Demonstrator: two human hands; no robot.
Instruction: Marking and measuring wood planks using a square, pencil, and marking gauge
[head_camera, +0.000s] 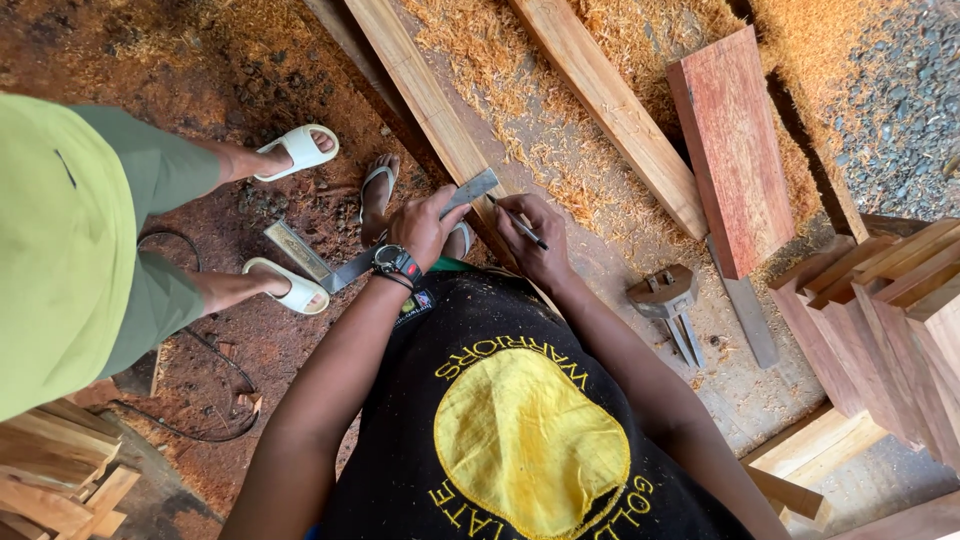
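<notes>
Square (400, 240): metal try square at frame centre; its blade lies across a pale timber length, its stock runs down-left toward the floor.
Pencil (518, 222): thin dark pencil, centre frame, slanting down-right, tip beside the blade's upper end.
Marked timber (425, 100): long pale plank running from top centre down to the hands, square laid across it.
Left hand (425, 228): palm down, fingers curled over and pressed onto the square's blade; wrist bent, forearm rising from lower left; a black watch with a red accent on the wrist.
Right hand (535, 240): fingers drawn together, pinching the pencil between thumb and forefingers; knuckles up, forearm coming from lower right.
Second plank (610, 110): pale length just right of the marked one, running the same diagonal, upper centre.
Red board (732, 150): short, broad reddish board, upper right, lying over the second plank's lower end.
Hammer (668, 300): claw hammer on the surface, right of centre, near the right forearm, apart from the hand.
Shavings (540, 130): orange-tan wood shavings spread between and beside the planks, upper frame.
Stacked boards (880, 320): reddish boards on edge, right edge of frame.
Other person (70, 250): at left, green clothing, white sandals; feet just beside the square's stock.
Cable (200, 400): dark cord looping on the reddish floor, lower left.
</notes>
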